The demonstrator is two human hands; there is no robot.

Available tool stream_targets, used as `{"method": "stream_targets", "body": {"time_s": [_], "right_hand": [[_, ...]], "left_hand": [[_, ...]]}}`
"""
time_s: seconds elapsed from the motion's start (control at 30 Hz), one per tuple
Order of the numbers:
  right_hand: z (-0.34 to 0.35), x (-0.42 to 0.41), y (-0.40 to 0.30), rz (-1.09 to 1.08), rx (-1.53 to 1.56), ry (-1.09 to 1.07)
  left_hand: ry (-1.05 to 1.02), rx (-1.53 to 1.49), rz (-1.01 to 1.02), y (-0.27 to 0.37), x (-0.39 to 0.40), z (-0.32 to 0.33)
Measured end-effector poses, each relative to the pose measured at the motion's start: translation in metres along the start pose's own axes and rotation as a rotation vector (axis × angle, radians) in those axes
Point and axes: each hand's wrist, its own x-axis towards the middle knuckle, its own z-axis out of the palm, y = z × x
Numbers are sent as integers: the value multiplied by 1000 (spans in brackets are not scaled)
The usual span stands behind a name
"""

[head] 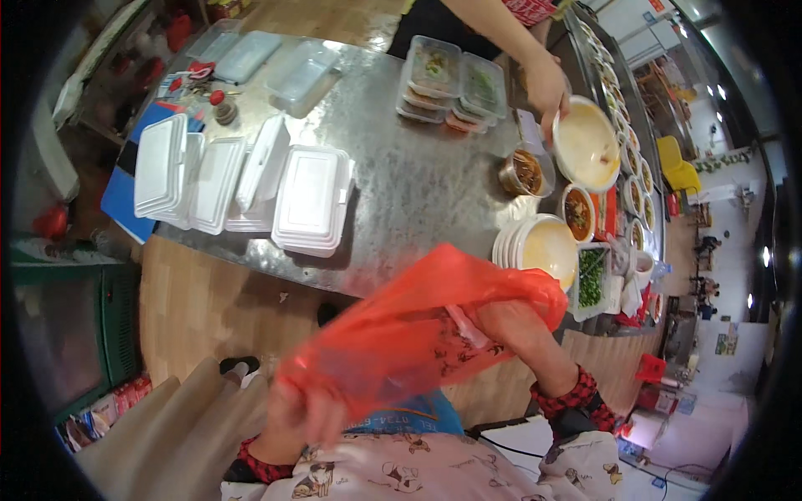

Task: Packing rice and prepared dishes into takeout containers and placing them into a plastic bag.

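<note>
A translucent red plastic bag (407, 325) stretches between my hands, partly blurred, in front of the table's near edge. My left hand (310, 407) grips its lower left end, fingers bunched around the film. My right hand (510, 322) reaches into the bag's upper right part, and red film wraps around the wrist. The fingers of that hand are hidden by the plastic. Just beyond it stands a stack of cream bowls (545, 247). A tray of chopped green herbs (591, 278) sits to the right of the bowls.
White foam boxes (311, 197) and clear containers (301, 72) lie on the metal table (401, 181). Lidded food containers (435, 69) are stacked opposite. A co-worker's hand (551, 87) holds a large bowl (586, 144). Nearby stand a metal pot (523, 172) and a soup bowl (578, 213).
</note>
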Motion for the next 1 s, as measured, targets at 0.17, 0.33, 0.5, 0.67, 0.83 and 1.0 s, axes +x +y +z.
{"method": "stream_targets", "body": {"time_s": [0.17,0.33,0.5,0.67,0.83,1.0], "right_hand": [[48,2,37,-366,296,717],[97,66,39,-488,1276,468],[94,85,39,-312,1032,539],[52,44,33,-150,454,482],[71,50,59,-501,1318,515],[44,50,55,-611,1452,320]], "left_hand": [[161,439,-36,41,23,-33],[504,795,30,8,32,-6],[755,280,-135,12,0,-24],[273,139,-233,52,-14,-50],[330,234,-22,48,21,-86],[447,1071,-201,-12,54,-115]]}}
